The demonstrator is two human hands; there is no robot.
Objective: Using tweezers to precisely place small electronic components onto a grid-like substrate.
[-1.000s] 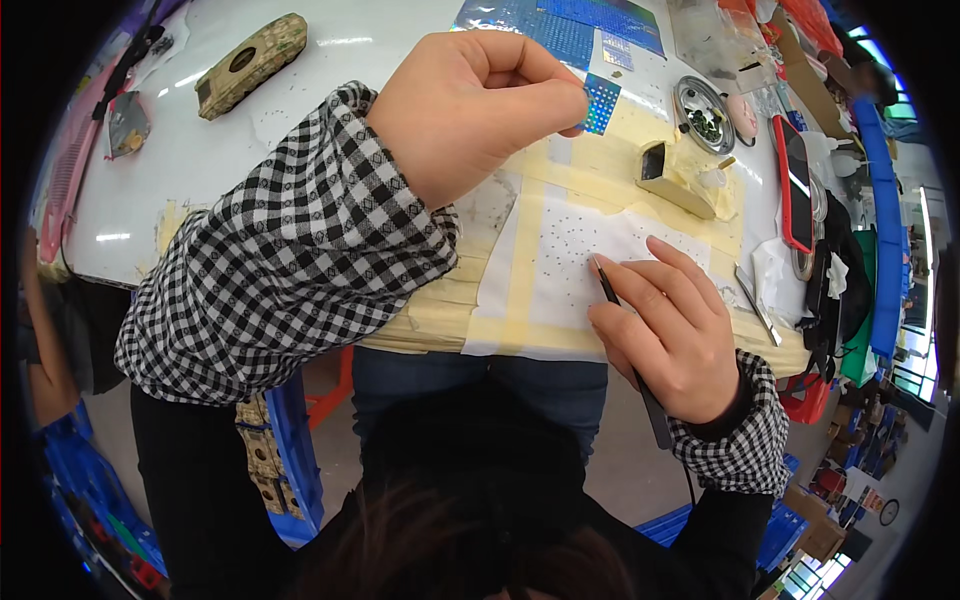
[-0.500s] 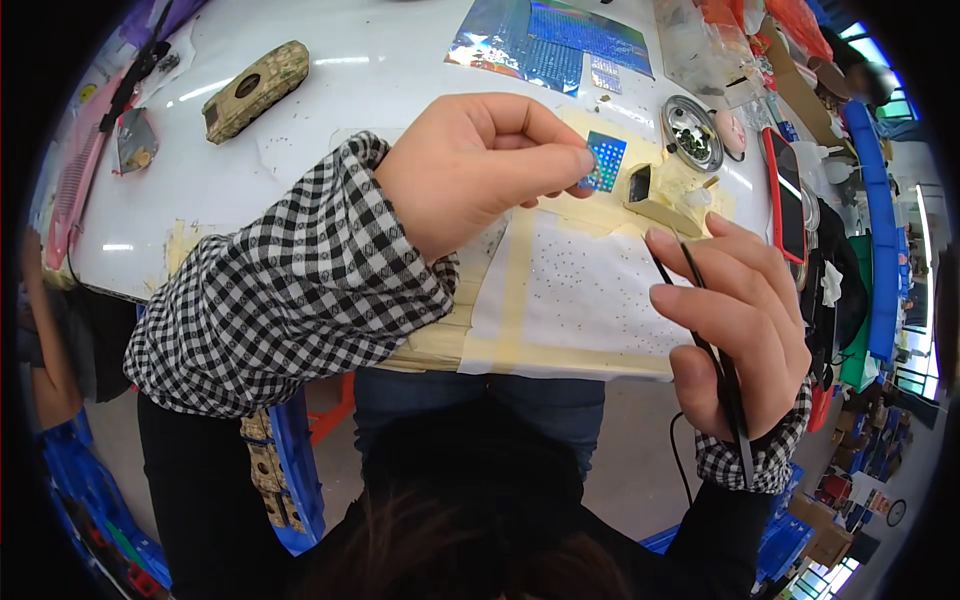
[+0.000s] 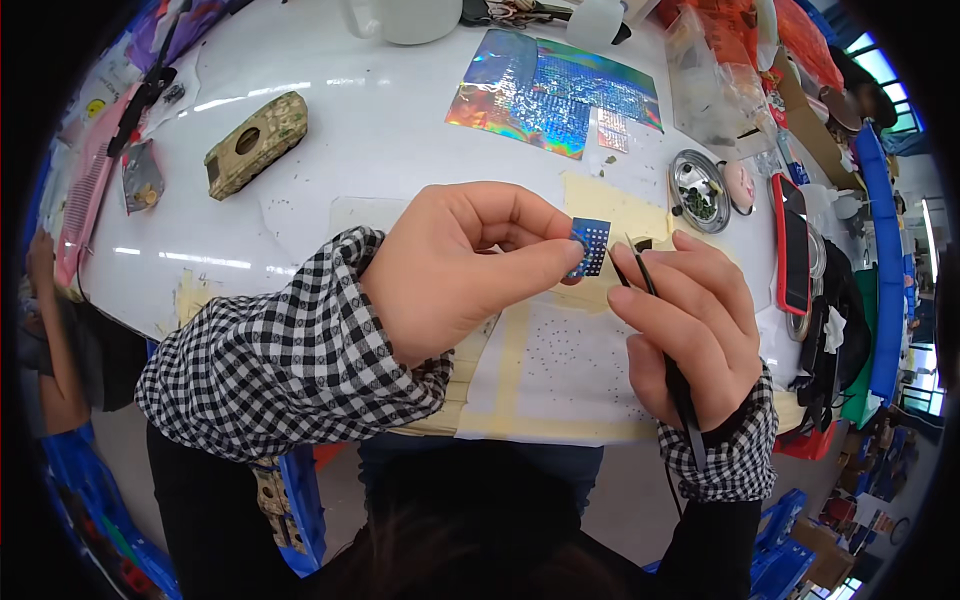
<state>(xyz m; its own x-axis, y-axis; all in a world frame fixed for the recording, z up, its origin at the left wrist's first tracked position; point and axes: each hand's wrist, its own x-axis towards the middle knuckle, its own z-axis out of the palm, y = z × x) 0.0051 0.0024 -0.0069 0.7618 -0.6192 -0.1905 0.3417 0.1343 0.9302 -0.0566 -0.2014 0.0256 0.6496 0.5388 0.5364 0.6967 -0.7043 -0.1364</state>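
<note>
Between the thumb and fingers of my left hand (image 3: 470, 270) is a small blue shiny sticker sheet (image 3: 593, 243) with rows of tiny pale dots. My right hand (image 3: 705, 330) holds black tweezers (image 3: 680, 390), their points close to the sheet's right edge. Whether the points touch it, I cannot tell. Below the hands lies white paper (image 3: 560, 370) scattered with tiny dark specks and edged with yellowish tape. A yellowish block with a dark opening (image 3: 645, 243) is mostly hidden behind my right hand.
A camouflage toy vehicle hull (image 3: 270, 150) with a round hole lies at the left. Holographic sheets (image 3: 500, 90) lie at the back. To the right are a metal dish (image 3: 695, 160) of dark green bits and a red-edged phone (image 3: 790, 245). A pink comb (image 3: 85, 205) lies far left.
My hands have come closer together, and the tweezers' points have moved left to the sticker sheet. The sheet is tilted differently. The whole view has shifted, showing more of the table's back.
</note>
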